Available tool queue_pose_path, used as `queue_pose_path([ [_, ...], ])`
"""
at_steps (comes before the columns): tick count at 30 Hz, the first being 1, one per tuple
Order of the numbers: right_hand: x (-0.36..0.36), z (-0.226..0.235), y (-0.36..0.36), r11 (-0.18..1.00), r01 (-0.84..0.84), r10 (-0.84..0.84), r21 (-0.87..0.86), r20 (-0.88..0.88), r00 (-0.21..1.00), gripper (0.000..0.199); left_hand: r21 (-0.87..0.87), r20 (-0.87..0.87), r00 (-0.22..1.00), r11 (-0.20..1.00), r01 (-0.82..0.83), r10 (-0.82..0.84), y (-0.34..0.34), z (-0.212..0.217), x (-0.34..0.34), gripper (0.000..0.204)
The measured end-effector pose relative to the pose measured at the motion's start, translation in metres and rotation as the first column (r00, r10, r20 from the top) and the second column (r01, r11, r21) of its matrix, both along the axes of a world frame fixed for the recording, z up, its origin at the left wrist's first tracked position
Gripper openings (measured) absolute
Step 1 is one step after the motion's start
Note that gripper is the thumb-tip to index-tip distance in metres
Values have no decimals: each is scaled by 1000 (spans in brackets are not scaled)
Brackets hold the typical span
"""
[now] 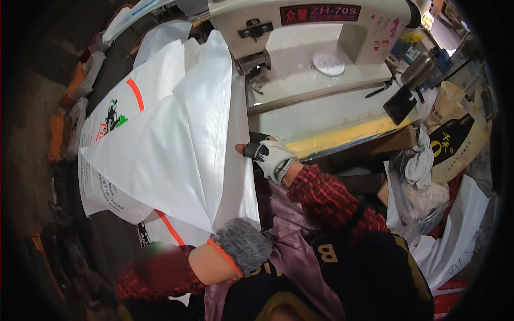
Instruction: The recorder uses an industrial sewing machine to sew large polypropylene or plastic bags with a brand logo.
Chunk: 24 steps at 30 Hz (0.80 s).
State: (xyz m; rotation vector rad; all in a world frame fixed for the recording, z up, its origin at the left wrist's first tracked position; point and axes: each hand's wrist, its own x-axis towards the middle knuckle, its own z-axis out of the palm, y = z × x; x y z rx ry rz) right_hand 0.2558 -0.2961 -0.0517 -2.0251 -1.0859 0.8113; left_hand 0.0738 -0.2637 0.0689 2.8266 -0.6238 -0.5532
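Note:
Large white woven plastic bags (155,134) with orange stripes and printed patches lie stacked to the left of a sewing machine (316,59). The top bag is folded over, and its right side runs down in front of me. My right hand (273,157), in a white and black glove, is closed on that right edge just below the machine bed, fingertips over the white material. My left hand (243,245), in a grey knitted glove with an orange cuff, rests at the bag's lower end. Its fingers are hidden. Purple cloth (292,219) hangs in my lap beside it.
On the machine's base sits a round white lid (328,63). A dark phone (400,105) and a metal bottle (420,69) are to the right. Plastic sacks (452,230) crowd the right side. Orange and white bundles (67,125) lie at the left.

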Motion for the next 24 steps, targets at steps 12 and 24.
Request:
queue_pose_path([
  [12, 4, -11, -14, 958, 280, -285, -67, -89, 954, 49, 226, 53, 995, 971, 72, -86, 13, 50, 5, 18],
  [24, 90, -96, 41, 979, 193, -201, -60, -382, 902, 36, 425, 28, 1000, 905, -19, 7, 83, -45, 187, 17],
])
